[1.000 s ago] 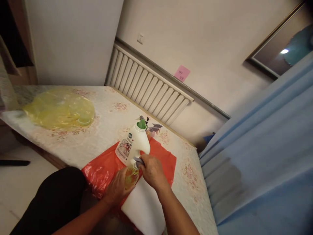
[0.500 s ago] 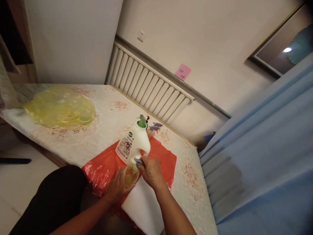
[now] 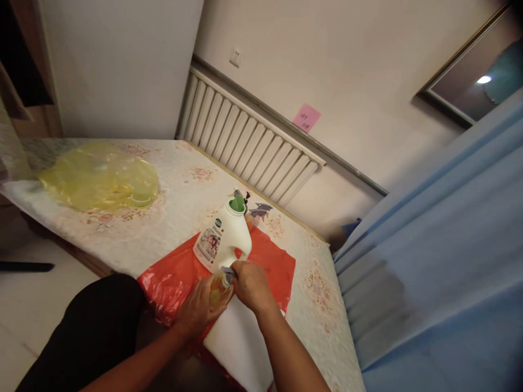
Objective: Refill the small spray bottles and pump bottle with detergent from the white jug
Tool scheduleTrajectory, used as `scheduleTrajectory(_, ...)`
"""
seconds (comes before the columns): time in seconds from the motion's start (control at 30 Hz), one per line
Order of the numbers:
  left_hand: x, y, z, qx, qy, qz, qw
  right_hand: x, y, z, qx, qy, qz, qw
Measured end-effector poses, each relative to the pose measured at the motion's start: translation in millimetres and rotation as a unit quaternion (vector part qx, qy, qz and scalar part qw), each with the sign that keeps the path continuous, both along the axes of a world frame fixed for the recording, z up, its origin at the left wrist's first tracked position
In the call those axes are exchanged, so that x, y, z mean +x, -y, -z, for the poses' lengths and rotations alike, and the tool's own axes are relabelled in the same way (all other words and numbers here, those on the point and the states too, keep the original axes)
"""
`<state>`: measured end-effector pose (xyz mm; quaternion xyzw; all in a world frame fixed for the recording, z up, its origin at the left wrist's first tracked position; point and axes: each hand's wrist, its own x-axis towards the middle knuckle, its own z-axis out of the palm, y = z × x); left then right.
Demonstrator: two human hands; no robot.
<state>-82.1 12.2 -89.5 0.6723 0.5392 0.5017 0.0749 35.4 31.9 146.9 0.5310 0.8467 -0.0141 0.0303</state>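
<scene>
My left hand [image 3: 199, 306] is wrapped round a clear bottle [image 3: 219, 294] with yellowish liquid in it. At its neck, my right hand [image 3: 250, 283] grips the grey pump head [image 3: 227, 271], fingers closed over it. Just beyond stands a white detergent jug [image 3: 227, 237], upright and uncapped, with a green spout [image 3: 237, 203] in its mouth. The jug rests on a red plastic bag [image 3: 171, 277]. Under my right forearm lies a white flat-sided thing [image 3: 241, 343], partly hidden by the arm. Behind the jug are grey and black pump heads [image 3: 260, 210], their bottles mostly hidden.
A floral cloth [image 3: 180, 204] covers the surface. On its left lies a yellow plastic bag [image 3: 100, 177] with a light green cap [image 3: 141, 198] at its edge. A radiator [image 3: 245, 141] runs along the wall; a blue curtain [image 3: 429, 261] hangs at the right.
The right hand and the pump head have shifted very slightly left at the bottle's neck. Both hands keep their hold; the jug and bags stay in place.
</scene>
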Motion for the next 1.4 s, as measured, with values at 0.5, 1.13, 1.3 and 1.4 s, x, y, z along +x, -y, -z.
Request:
scheduleTrajectory(0.5, -1.3, 0.3, -6.8, -0.003, 0.011, 0.011, 1.000, -5.8, 1.9, 4.5, 0.013, 0.036, 0.011, 0.999)
scheduleTrajectory(1.13, 11.7, -6.3, -63.7, 0.020, 0.113, 0.017, 0.993, -15.5, 6.1, 4.4, 0.012, 0.023, 0.051, 0.998)
scheduleTrajectory(1.3, 14.3, -13.2, -84.7, -0.014, 0.118, 0.065, 0.991, -14.8, 6.5, 5.3, 0.020, 0.019, 0.052, 0.998)
scheduleTrajectory(1.4, 15.3, -13.1, -81.7, -0.019, 0.120, 0.061, 0.991, -14.0, 6.3, 6.7, 0.023, 0.015, 0.052, 0.998)
